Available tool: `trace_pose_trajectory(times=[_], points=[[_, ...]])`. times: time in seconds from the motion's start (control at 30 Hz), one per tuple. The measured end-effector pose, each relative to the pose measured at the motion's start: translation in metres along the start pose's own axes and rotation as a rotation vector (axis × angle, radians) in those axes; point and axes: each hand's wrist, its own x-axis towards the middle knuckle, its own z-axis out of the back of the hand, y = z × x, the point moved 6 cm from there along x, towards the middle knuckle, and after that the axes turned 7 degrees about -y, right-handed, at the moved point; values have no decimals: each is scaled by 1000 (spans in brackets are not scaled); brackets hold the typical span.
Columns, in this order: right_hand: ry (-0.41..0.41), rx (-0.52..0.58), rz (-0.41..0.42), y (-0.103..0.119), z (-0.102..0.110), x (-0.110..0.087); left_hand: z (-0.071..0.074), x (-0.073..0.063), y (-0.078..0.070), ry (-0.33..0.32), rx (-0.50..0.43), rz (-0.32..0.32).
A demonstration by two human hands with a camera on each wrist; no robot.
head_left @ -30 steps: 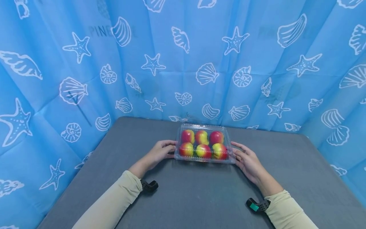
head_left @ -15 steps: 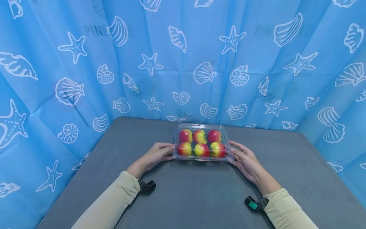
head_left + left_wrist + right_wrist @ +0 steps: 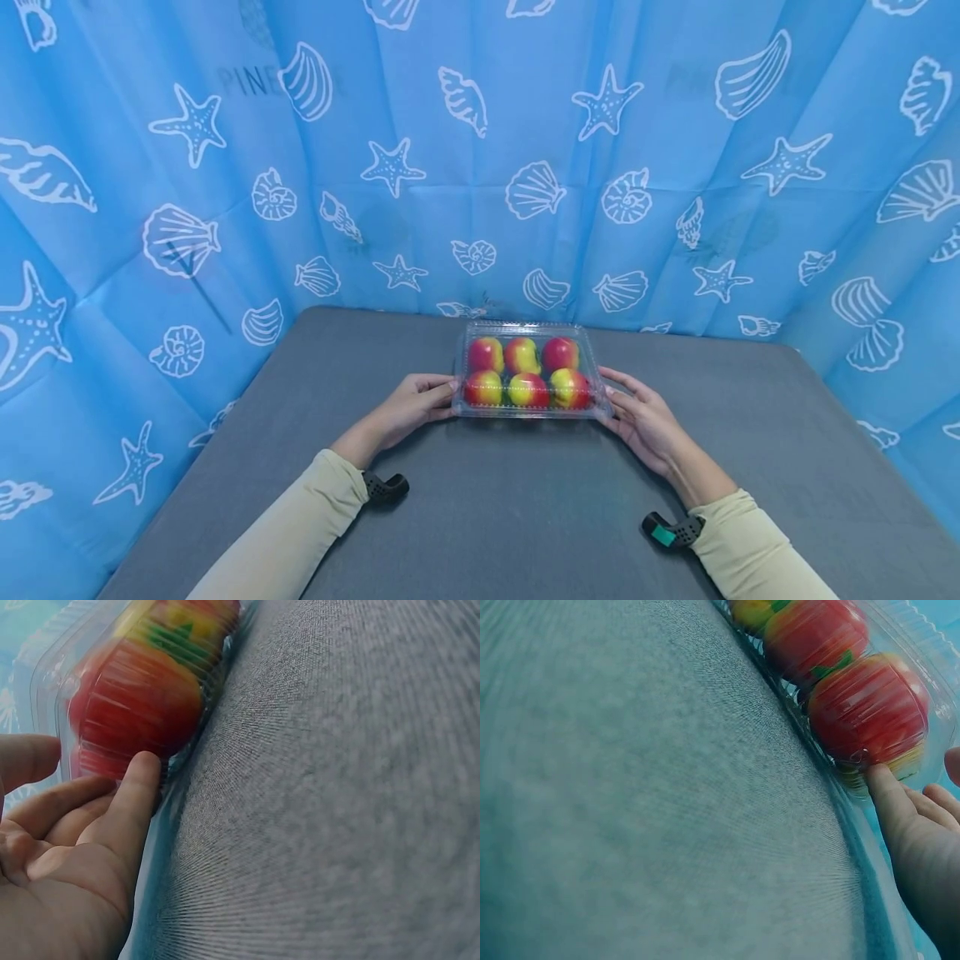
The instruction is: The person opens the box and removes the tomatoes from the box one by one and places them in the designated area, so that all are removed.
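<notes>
A clear plastic clamshell box (image 3: 534,411) stands toward the far side of the table, its lid down over several red-and-yellow fruits (image 3: 528,389) in two rows. Small green leaves show among the fruits in the wrist views. At the box's left end, my left hand (image 3: 401,412) holds the side with its fingertips, one of them overlapping a red fruit (image 3: 139,697) in the left wrist view. My right hand (image 3: 648,429) grips the opposite end, fingers spread along the wall near the front corner. Through the right wrist view, the box's low edge lies close to the tabletop.
Grey cloth covers the table (image 3: 517,517). Just behind its far edge hangs a blue curtain (image 3: 480,150) printed with white shells and starfish, which also runs along both sides. A black strap (image 3: 386,487) is on the left wrist and another band (image 3: 672,531) on the right.
The box has shifted slightly away toward the curtain, both hands moving along with it. The head view has turned a little, so the whole scene slides left.
</notes>
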Motion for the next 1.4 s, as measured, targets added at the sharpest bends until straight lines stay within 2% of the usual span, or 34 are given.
trace_pose_trajectory(times=[0.33,0.57,0.83,1.07,1.27,1.4], points=[[43,17,6,2,-2,0,-5,1,2,28,-10,-44],[26,12,-10,0,-2,1,-5,-1,0,35,24,-73],[37,-12,10,-1,-4,-1,-4,-3,-1,15,66,-52],[50,-56,46,0,-2,2,-4,-3,-4,20,57,-49],[113,-115,72,0,-2,1,-4,-5,-6,46,47,-48],[158,-111,75,-1,-3,0,-3,-8,-7,44,39,-39]])
